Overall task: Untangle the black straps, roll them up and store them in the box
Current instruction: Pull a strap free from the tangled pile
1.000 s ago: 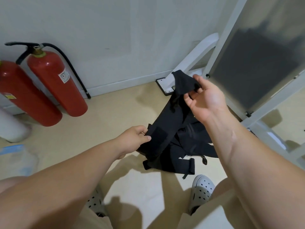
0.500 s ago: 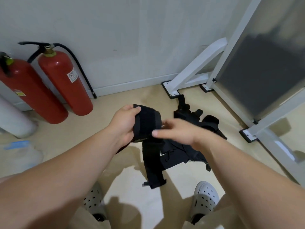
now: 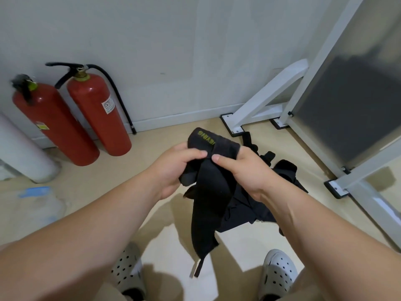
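Black strap (image 3: 206, 198) was held up over the floor (image 3: 152, 135), its folded top, marked with green lettering, gripped in the curled fingers of the left hand (image 3: 175, 168) and pinched by the right hand (image 3: 245, 170). Its loose end was left hanging between two white shoes (image 3: 278, 272). Tangled straps (image 3: 284, 177) were heaped on the floor just behind the right hand, near a white frame (image 3: 260, 105).

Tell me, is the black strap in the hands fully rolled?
Partly. The strap is rolled at the top, gripped by left hand and right hand; its tail hangs loose.
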